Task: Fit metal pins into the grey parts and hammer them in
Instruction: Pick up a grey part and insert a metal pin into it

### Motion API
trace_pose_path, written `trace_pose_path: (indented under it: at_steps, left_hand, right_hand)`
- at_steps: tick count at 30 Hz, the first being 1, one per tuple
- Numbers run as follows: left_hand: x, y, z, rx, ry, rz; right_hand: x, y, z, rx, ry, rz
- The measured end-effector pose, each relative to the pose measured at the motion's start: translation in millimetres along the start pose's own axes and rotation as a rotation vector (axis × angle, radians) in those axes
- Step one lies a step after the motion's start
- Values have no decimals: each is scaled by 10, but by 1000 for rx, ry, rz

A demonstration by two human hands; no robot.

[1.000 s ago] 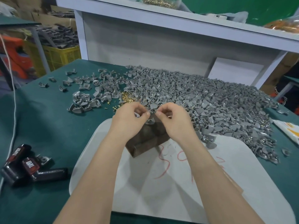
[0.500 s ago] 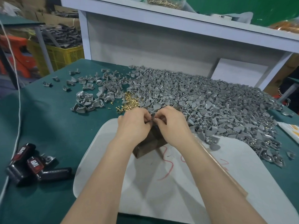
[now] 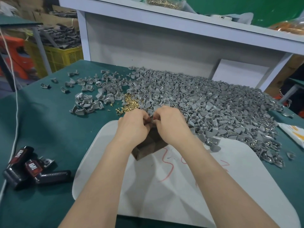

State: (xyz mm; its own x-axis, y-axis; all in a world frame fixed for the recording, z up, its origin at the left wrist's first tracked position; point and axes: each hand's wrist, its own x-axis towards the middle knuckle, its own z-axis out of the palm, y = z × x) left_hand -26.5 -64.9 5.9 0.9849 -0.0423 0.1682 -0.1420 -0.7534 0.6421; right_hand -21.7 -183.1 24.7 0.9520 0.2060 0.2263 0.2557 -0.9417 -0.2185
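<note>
Pinching a small grey part between the curled fingertips of both hands, thumbs and forefingers drawn in tight, knuckles almost touching; no telling about any pin in it, most of it being hidden. Holding it with the left hand and the right hand just over the far top edge of a dark brown block. Standing under that, a white board bearing red scribbles. Spreading beyond the hands and spilling onto the board's far right edge, a broad heap of grey parts. Lying just beyond the left hand, a small pile of brass pins, with scattered grey pieces further left. Covering the table, green cloth. Resting on it at the near left, well apart from the board, a black-and-red tool, beside a white cord.
</note>
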Motion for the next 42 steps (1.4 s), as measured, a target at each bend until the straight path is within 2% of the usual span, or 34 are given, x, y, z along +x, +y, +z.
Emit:
trace_pose_path:
  at_steps: [6,10,21,28,36,42]
  left_hand:
    - [-4,-5,-6,-20,0,-6]
    - [-10,3,-13,-11,16,-7]
    - [1,-10,-13,-5,-2,14]
    - [-1,-14,-8,-13,8,8]
    - [-12,-1,-7,-6,25,10]
    - [-12,3,-13,-5,23,19]
  right_hand:
    - [-3,113,-67,135,-50,-21]
    - [-25,243,-119,339,26,82]
    - [-33,62,-62,100,-28,-33]
    - [-39,63,25,174,12,62]
    - [-102,92,176,376,160,147]
    - [-88,71,153,281,136,125]
